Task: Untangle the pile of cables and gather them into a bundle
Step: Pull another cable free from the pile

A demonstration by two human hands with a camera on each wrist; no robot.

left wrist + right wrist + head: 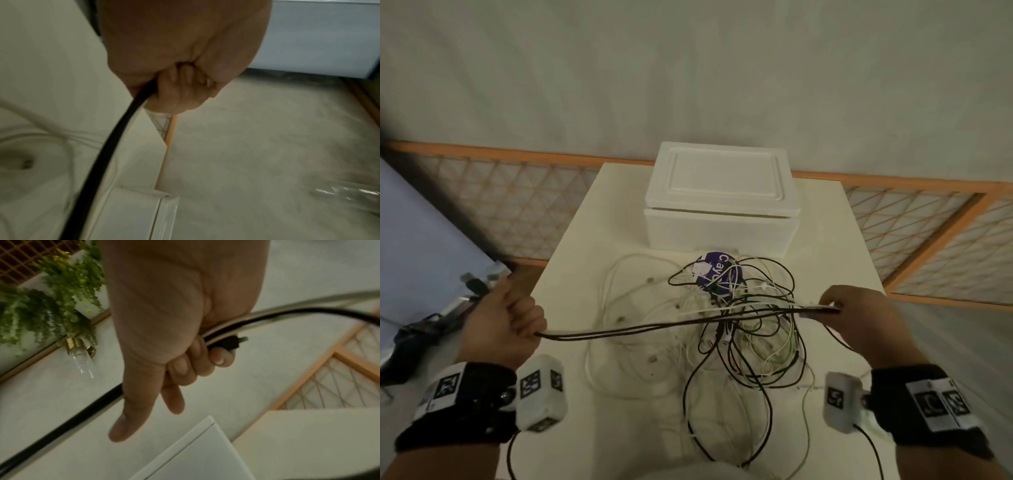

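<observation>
A tangled pile of black and white cables [736, 322] lies on the white table [585, 219], partly over a purple round label [719, 274]. My left hand [517, 318] at the table's left edge grips black cable strands [640, 328] in a fist, seen close in the left wrist view as my left hand [180, 91] round the black cable [115, 139]. The strands stretch taut above the pile to my right hand [856, 311]. In the right wrist view my right hand [185, 356] curls round black and pale cables [236, 326] with a black plug [230, 343] at the fingertips.
A closed white foam box [722, 202] stands at the back of the table, just behind the pile. Orange-framed lattice panels [935, 240] lie on the floor around. Dark objects [424, 329] sit left of the table. A hanging green plant [51, 301] shows in the right wrist view.
</observation>
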